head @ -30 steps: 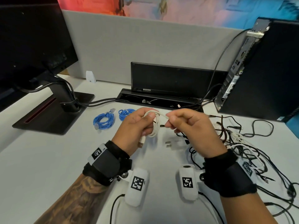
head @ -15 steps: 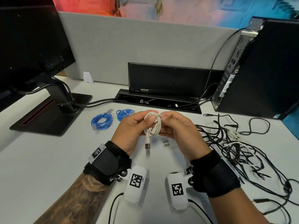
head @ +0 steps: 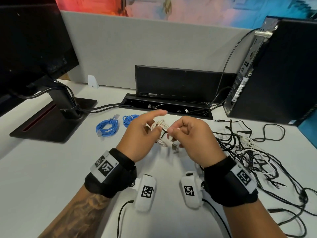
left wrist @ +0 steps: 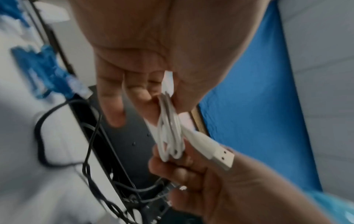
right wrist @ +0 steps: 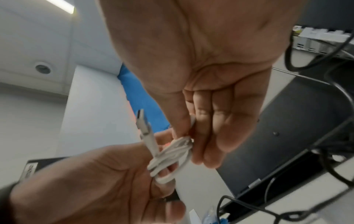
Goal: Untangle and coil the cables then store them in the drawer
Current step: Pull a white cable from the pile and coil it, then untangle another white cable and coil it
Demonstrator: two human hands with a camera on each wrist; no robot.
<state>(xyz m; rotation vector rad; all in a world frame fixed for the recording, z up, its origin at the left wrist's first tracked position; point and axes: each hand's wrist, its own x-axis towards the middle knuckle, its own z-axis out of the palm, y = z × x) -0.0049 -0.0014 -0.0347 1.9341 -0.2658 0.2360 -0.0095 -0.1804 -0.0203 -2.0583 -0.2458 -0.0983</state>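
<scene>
A short white USB cable (head: 162, 135) is wound into a small coil and held over the desk between both hands. My left hand (head: 144, 134) pinches the coil's far end between thumb and fingers (left wrist: 149, 94), with the index finger stretched out straight. My right hand (head: 187, 133) pinches the near end (right wrist: 184, 141) with its fingers curled. The cable's USB plug (left wrist: 220, 154) sticks out loose beside the right hand's fingers. Two coiled blue cables (head: 107, 127) lie on the desk to the left. A tangle of black and white cables (head: 248, 152) spreads out on the right.
A black cable well (head: 168, 109) with an upright lid sits behind the hands. A monitor stand (head: 51, 124) takes up the left, and a black computer tower (head: 274, 69) stands at the back right. A grey partition (head: 154, 48) closes off the back of the white desk (head: 42, 169).
The left index finger has straightened off the coil. The USB plug, which hung below the left hand, now lies under the right hand's fingers. Both hands stayed over the middle of the desk.
</scene>
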